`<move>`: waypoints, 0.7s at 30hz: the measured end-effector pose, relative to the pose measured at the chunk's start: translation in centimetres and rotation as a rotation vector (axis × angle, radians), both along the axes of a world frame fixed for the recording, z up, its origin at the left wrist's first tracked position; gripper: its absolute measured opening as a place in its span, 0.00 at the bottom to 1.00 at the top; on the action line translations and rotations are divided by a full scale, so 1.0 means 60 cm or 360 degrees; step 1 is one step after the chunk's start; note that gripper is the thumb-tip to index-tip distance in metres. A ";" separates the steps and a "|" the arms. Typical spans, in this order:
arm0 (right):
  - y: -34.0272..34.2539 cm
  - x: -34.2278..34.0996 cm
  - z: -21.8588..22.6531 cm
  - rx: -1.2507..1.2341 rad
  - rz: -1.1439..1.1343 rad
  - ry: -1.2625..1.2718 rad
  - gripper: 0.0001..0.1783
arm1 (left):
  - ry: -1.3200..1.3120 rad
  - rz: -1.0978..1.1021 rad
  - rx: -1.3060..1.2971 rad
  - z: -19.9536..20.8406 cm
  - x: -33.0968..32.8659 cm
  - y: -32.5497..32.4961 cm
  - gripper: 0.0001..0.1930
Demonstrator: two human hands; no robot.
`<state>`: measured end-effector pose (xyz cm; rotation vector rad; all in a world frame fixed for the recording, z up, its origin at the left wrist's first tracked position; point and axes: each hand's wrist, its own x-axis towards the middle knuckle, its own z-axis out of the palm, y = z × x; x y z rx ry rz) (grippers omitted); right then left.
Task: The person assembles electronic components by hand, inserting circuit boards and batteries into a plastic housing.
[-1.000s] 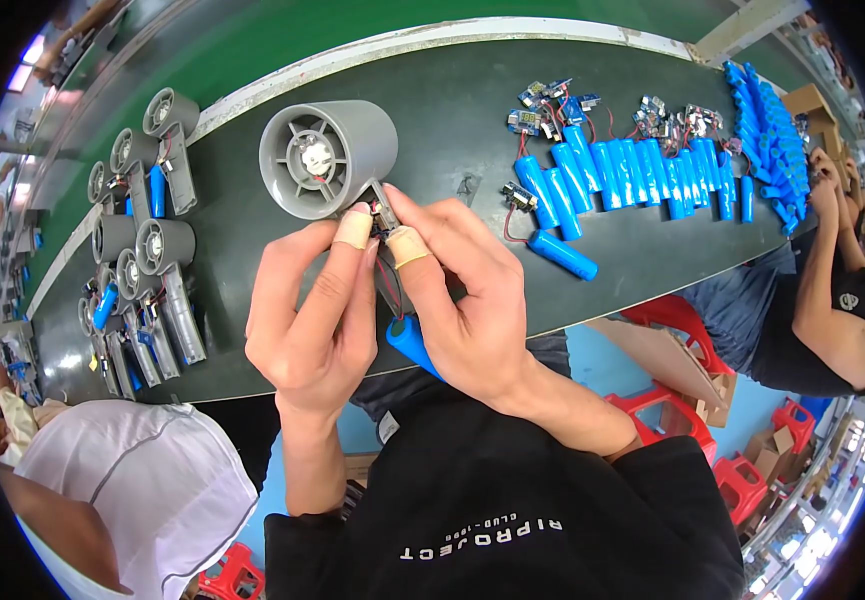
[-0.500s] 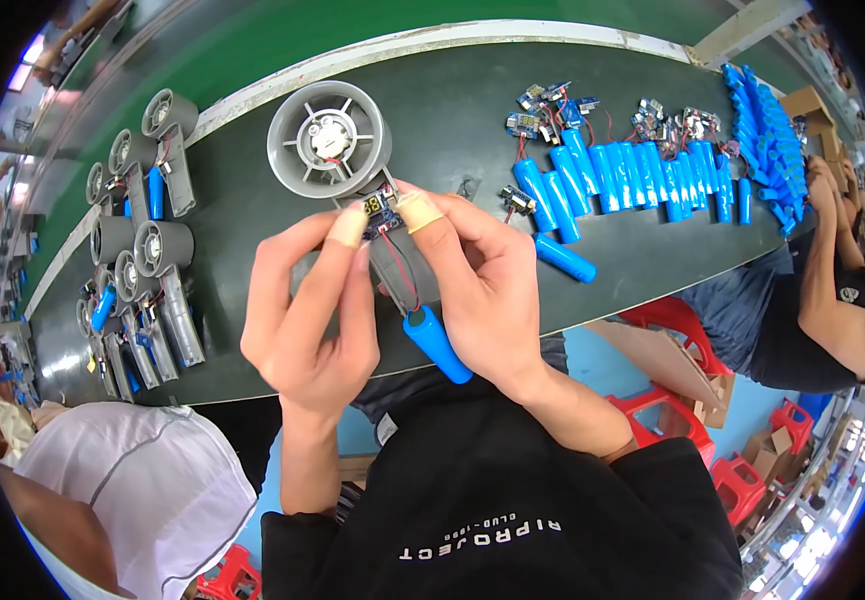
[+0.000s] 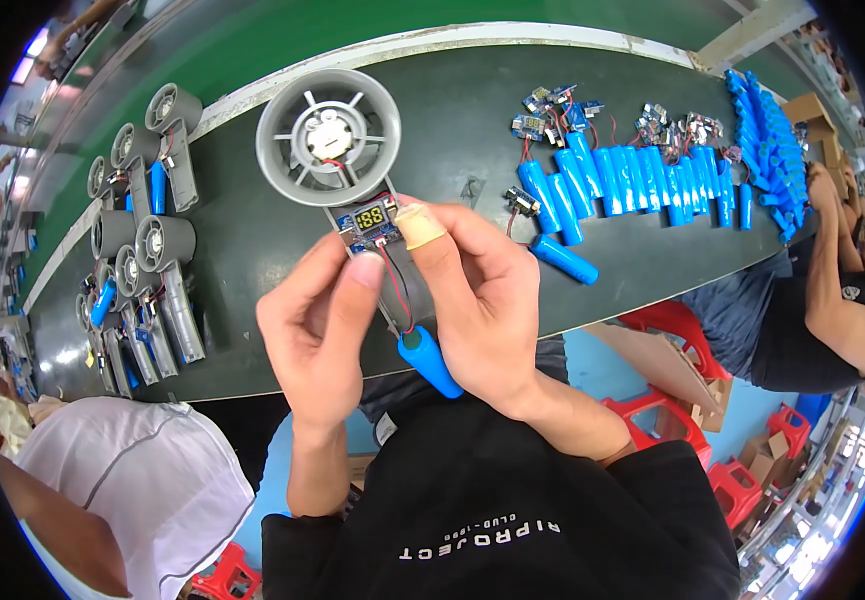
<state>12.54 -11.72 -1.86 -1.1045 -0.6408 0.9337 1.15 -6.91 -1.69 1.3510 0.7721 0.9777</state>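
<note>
Between both hands is a grey fan housing, its round, spoked head pointing away from me and its handle toward me. A small blue circuit board with a display sits at the top of the handle. My left hand pinches the board's left side with thumb and fingers. From the right, my right hand grips the housing and board, a tan finger cover on its thumb. Red and black wires run from the board to a blue battery cell, which hangs beside my right palm. My fingers hide most of the handle.
Several grey fan housings lie on the dark green table at left. Rows of blue battery cells with boards are at right, near a blue pile. One cell lies nearer. People sit on both sides; red stools stand below.
The fan housing has come slightly nearer and tilted, so the board's display shows more. My left thumb has slid down from the display to the board's lower edge.
</note>
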 end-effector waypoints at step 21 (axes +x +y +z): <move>0.011 0.055 -0.009 -0.0008 -0.0116 -0.1634 0.13 | -0.0109 -0.0239 -0.0545 -0.018 0.012 0.007 0.15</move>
